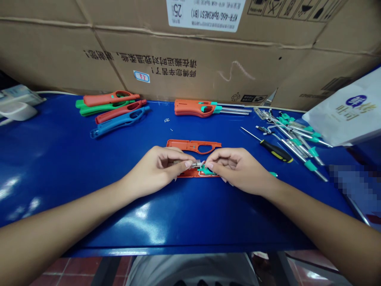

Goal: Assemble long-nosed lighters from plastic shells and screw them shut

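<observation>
- Head view: we record a brown cardboard carton (190, 51) behind the open orange lighter shell (193, 146), our landmark. A blue workbench (47, 159) runs under that shell, and a white printed bag (348, 111) lies far right of it.
- Progress, as we judge it: behind the shell lies one closed orange lighter body (193, 108) with metal rods fitted. Rear-left of the shell lie a red handle (110, 98), a green handle (98, 108), a second red handle (120, 111) and a blue handle (119, 123), with no rods visible. Rear-right of it, a heap of metal rod inserts with teal collars (293, 137) lies unfitted, beside a yellow-and-black screwdriver (275, 151).
- Pose: both forearms reach in from the lower corners. The left hand (154, 171) and right hand (238, 171) meet directly over the shell, which they partly hide.
- Fingers: the left thumb and fingertips (181, 163) are closed on a small metal fitting (190, 163). The right fingertips (210, 163) meet its far end, above a teal plastic piece (205, 171); we cannot tell whether they grip it.
</observation>
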Demonstrator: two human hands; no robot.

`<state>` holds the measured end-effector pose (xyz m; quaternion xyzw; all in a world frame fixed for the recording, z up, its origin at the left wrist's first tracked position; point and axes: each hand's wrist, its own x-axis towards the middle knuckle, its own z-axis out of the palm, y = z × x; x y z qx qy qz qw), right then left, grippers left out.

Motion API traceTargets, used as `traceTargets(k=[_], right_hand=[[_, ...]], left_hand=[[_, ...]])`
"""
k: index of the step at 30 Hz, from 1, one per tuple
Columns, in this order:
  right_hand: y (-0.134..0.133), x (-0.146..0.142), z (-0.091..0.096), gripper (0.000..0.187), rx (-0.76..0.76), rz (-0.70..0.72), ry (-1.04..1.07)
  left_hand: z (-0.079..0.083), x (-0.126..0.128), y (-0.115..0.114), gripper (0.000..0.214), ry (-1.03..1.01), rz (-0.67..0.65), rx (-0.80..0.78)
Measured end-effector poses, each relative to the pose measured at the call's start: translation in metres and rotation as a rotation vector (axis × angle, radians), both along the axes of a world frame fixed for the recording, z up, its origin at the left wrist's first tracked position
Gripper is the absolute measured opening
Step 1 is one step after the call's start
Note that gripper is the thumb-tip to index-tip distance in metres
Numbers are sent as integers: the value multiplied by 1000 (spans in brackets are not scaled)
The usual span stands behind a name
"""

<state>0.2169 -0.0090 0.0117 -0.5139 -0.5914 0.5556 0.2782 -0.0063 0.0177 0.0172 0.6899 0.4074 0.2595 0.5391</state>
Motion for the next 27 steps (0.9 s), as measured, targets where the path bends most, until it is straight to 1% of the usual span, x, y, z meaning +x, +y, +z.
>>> traceTargets(k=[11,19,27], right_hand=[[0,0,0,23,-5,6,-3],[0,1,-3,21,27,22,-28],[-1,0,-3,22,38,26,-42]], left_hand=[[-1,-1,-2,21,7,-13,23],[-2,1,-3,18,-12,-23,68],[-3,0,-4,19,-7,-4,71]])
